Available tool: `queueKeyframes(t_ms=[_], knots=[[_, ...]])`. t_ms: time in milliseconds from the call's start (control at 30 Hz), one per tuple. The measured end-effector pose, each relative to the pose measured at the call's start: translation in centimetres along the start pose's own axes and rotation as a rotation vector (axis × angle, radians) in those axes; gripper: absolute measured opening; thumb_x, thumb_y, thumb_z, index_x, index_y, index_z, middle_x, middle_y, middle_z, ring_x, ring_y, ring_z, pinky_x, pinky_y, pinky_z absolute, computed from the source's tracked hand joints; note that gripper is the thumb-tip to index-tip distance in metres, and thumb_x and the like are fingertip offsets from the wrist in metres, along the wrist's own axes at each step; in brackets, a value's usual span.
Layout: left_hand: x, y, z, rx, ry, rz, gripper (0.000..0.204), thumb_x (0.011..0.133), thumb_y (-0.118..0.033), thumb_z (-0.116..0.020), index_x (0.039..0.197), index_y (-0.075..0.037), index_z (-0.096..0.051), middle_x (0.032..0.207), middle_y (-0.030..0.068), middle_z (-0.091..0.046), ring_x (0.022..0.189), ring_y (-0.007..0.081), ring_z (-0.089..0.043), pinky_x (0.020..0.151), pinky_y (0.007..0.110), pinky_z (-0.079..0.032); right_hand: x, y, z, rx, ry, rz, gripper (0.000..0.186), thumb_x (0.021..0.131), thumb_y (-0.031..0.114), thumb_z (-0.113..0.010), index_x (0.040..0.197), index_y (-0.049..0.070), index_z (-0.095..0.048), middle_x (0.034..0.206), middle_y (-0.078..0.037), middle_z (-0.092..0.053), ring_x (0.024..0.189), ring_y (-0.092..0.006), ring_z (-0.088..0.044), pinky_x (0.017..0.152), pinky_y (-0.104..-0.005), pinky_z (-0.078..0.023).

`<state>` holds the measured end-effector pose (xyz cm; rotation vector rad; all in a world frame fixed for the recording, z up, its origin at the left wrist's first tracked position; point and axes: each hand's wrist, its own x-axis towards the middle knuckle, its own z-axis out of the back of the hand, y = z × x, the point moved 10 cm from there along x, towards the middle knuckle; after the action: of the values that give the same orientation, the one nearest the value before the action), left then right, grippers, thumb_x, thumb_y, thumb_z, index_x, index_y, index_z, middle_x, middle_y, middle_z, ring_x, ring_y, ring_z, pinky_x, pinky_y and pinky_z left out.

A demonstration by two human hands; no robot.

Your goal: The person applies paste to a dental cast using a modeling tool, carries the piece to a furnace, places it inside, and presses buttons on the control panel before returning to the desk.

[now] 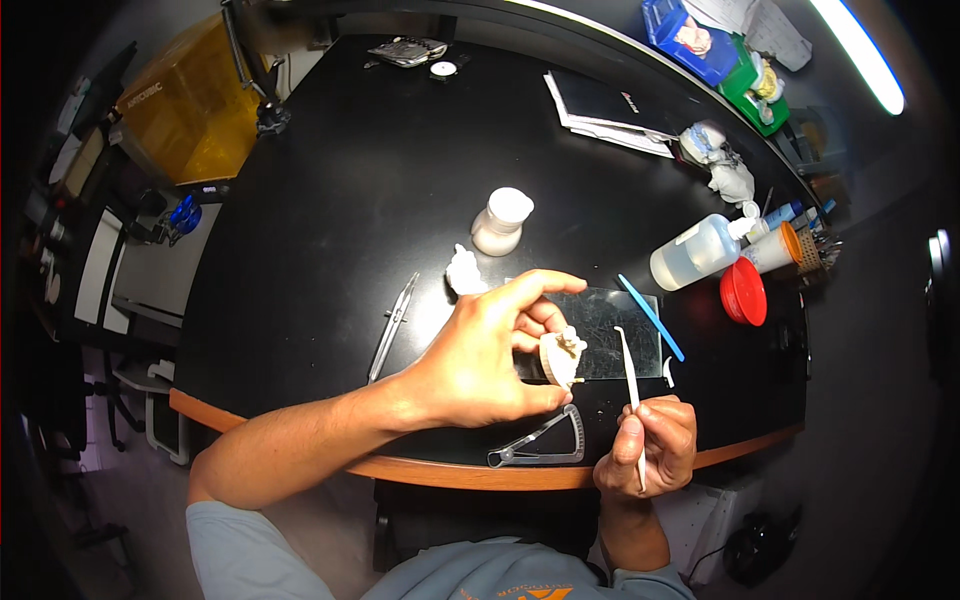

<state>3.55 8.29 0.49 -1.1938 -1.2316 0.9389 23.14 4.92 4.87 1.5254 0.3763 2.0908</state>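
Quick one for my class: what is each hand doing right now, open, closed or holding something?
Left hand: holding the cast.
Right hand: closed on the white tool, bent tip up.

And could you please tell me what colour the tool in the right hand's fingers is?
The tool is white, seen in the head view.

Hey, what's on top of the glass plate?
A blue stick crosses the far-right corner of the glass plate. The left hand and pale cast cover its left part, so anything there can't be seen.
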Motion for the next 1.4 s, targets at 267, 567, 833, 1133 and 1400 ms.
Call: queueKeyframes(t_ms=[267,567,833,1133,1400], knots=[[-0.2,0.5,-0.5,-0.171,0.05,0.085,0.091,0.071,0.01,-0.084,0.15,0.0,-0.041,0.115,0.01,-0.06,0.11,0.0156,-0.066,0.098,0.029,-0.056,0.2,-0.4,0.4,0.027,-0.028,-0.038,0.018,0.085,-0.006,-0.064,0.102,-0.002,-0.063,0.086,-0.013,-0.062,0.066,-0.018,-0.062,0.059,-0.0294,-0.051],[0.1,1.0,1.3,-0.457,-0.04,0.187,0.067,0.075,0.01,-0.083,0.132,0.0,-0.05,0.123,0.0149,-0.064,0.113,0.0199,-0.066,0.1,0.034,-0.057,-0.3,-2.3,1.6,0.054,-0.129,-0.195,0.015,0.082,-0.004,-0.065,0.097,-0.004,-0.065,0.083,-0.014,-0.065,0.067,-0.0177,-0.061,0.059,-0.028,-0.049],[0.2,0.8,2.2,-0.532,-0.086,0.225,0.055,0.075,0.006,-0.078,0.124,-0.001,-0.055,0.139,0.026,-0.059,0.121,0.0262,-0.066,0.112,0.041,-0.049,0.7,-2.7,-0.2,0.042,0.029,-0.203,0.013,0.08,-0.004,-0.071,0.093,-0.002,-0.07,0.077,-0.009,-0.067,0.056,-0.0102,-0.056,0.05,-0.0239,-0.044],[0.3,1.2,2.6,-0.722,-0.087,0.133,0.048,0.095,-0.017,-0.061,0.134,0.008,-0.053,0.138,0.0312,-0.056,0.118,0.0325,-0.065,0.109,0.044,-0.05,1.4,-2.0,-1.8,0.016,0.154,-0.199,0.008,0.077,-0.003,-0.073,0.084,-0.001,-0.07,0.07,-0.006,-0.065,0.051,-0.0089,-0.056,0.045,-0.0239,-0.043],[0.6,1.5,2.8,-0.749,-0.136,0.143,0.04,0.107,-0.018,-0.053,0.134,0.01,-0.054,0.135,0.0301,-0.059,0.117,0.031,-0.066,0.1,0.039,-0.058,1.3,-2.2,-2.0,0.038,0.168,-0.22,0.008,0.077,-0.003,-0.073,0.084,0.0,-0.069,0.072,-0.007,-0.066,0.052,-0.01,-0.055,0.047,-0.0244,-0.042]])
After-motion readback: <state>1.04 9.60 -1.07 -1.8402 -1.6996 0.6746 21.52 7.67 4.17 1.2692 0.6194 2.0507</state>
